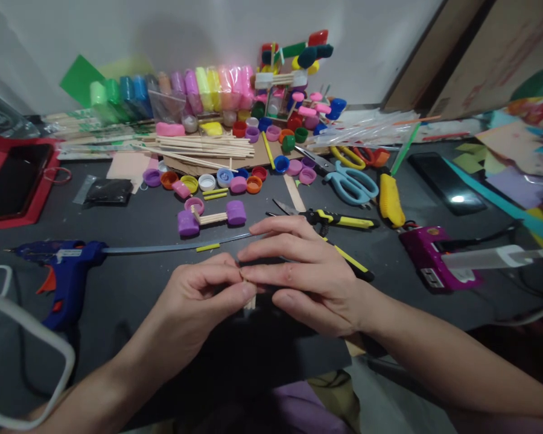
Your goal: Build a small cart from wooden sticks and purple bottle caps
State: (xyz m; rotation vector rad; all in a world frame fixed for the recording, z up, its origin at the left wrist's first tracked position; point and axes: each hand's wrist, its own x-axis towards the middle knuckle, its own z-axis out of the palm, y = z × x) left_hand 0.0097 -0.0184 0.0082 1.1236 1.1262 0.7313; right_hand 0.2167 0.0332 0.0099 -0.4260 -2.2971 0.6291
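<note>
Near the front of the dark table, my left hand [201, 295] pinches a small bundle of short wooden sticks [250, 301] between thumb and fingers. Most of the bundle is hidden by the hand. My right hand [310, 274] reaches over from the right with its fingers stretched out, the fingertips at the top of the sticks. Just beyond the hands lies a piece made of wooden sticks with purple bottle caps [236, 213] at its ends. A yellow-and-black cutting tool [344, 220] lies behind the right hand, and a short yellow piece [208, 248] lies behind the left.
On the left lies a blue glue gun [67, 271] with a long glue stick [163, 248]. Coloured bottle caps [207, 182], wooden skewers [203, 146] and clay tubs [191, 90] stand farther back. Blue scissors [353, 184], a yellow knife [391, 202], a phone [446, 182] and a purple power strip [434, 259] are on the right.
</note>
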